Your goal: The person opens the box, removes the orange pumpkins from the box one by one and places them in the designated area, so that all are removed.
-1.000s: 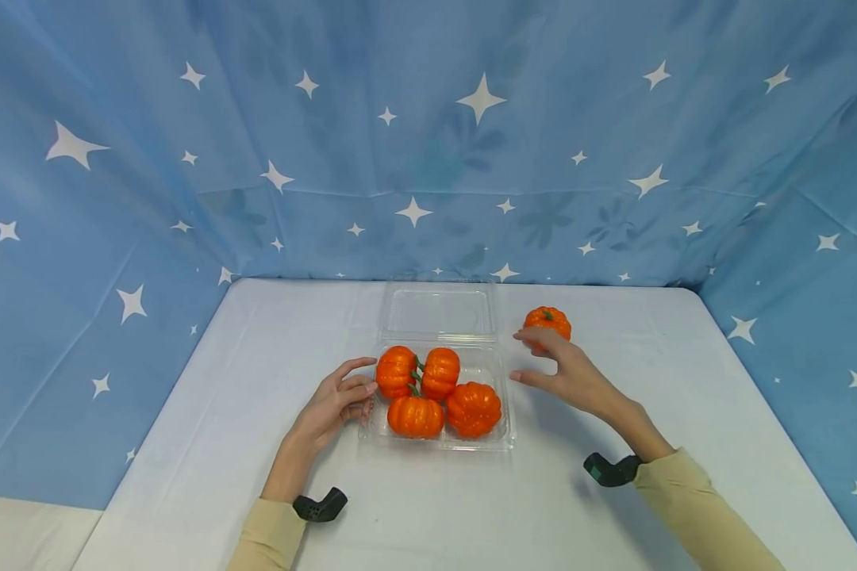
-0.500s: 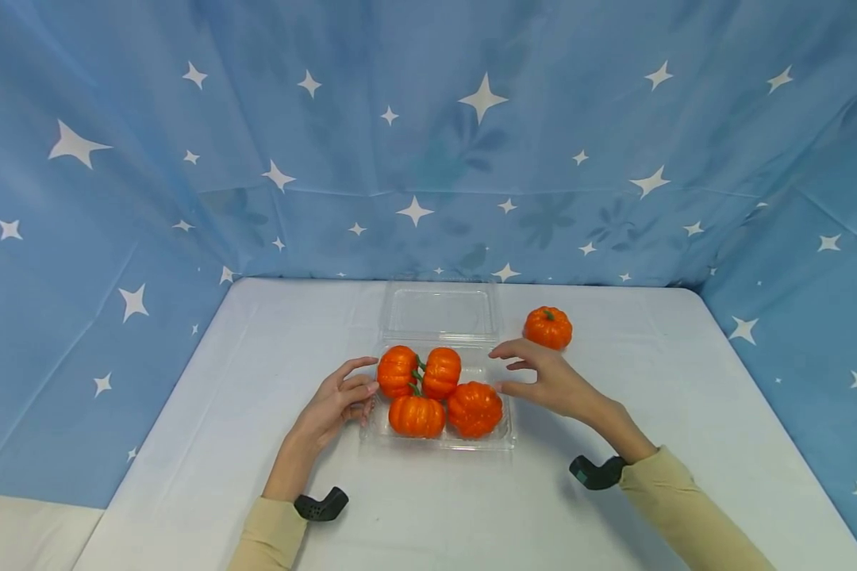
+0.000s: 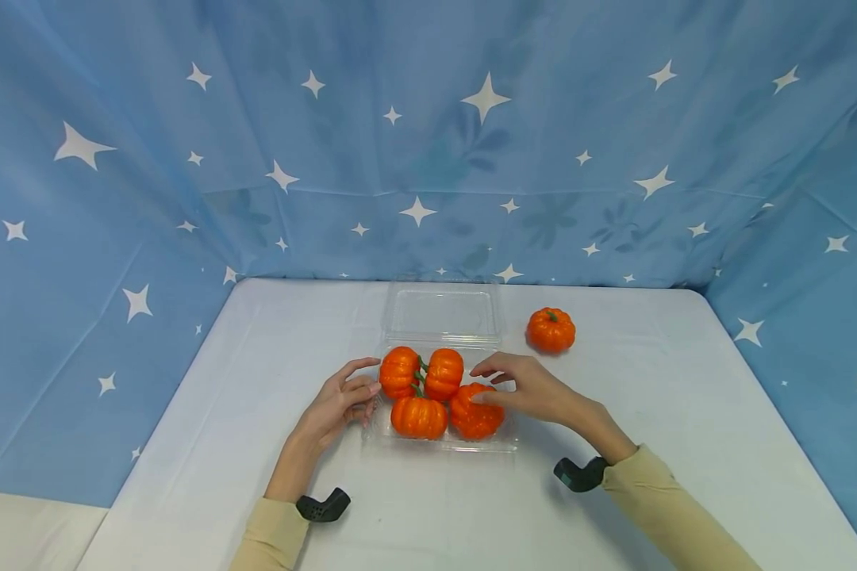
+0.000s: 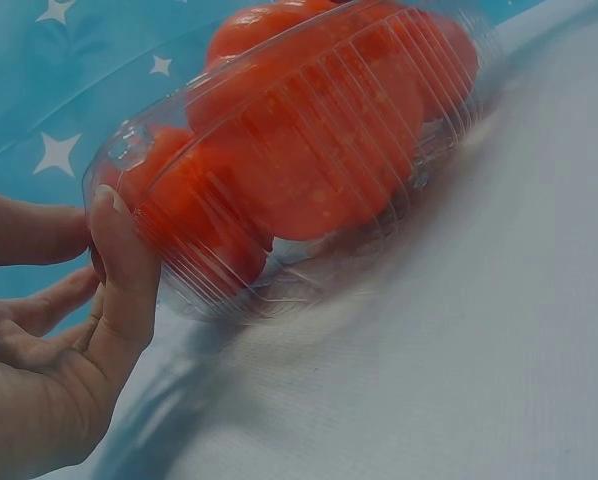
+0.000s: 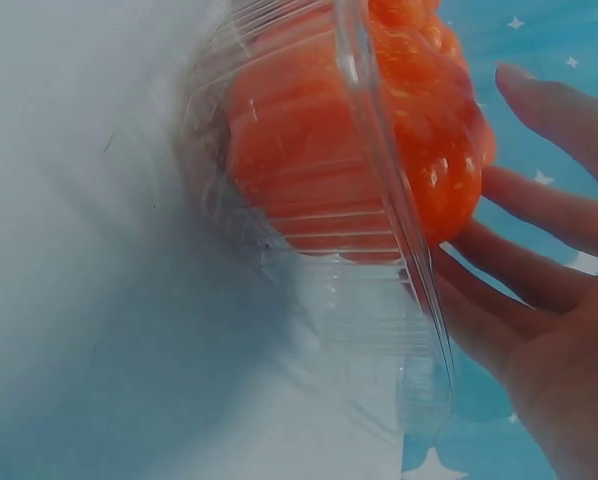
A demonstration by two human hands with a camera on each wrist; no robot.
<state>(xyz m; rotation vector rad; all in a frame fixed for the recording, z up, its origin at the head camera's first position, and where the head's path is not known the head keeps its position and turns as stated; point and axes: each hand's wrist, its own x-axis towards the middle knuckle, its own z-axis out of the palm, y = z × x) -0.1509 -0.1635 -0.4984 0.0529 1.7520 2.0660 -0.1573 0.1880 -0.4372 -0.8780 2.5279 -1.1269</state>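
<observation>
A clear plastic clamshell box (image 3: pixel 498 442) holds several small orange pumpkins, among them one at the near left (image 3: pixel 418 418) and one at the near right (image 3: pixel 476 420). At the box's left side, my left hand (image 3: pixel 334 408) pinches the edge, its thumb (image 4: pixel 121 265) against the ribbed wall. Over the right part of the box is my right hand (image 3: pixel 532 387), its fingers spread and slightly bent above the near-right pumpkin. Its fingers (image 5: pixel 524 265) reach past that pumpkin in the right wrist view; whether they touch it I cannot tell.
One more orange pumpkin (image 3: pixel 551 331) sits on the white table (image 3: pixel 636 357), right of the box's raised back lid (image 3: pixel 441 311). A blue curtain with white stars (image 3: pixel 428 143) encloses the table behind and at the sides.
My right hand has moved left and nearer, from beside the lone pumpkin to above the near-right pumpkin in the box. My left hand has stayed at the box's edge.
</observation>
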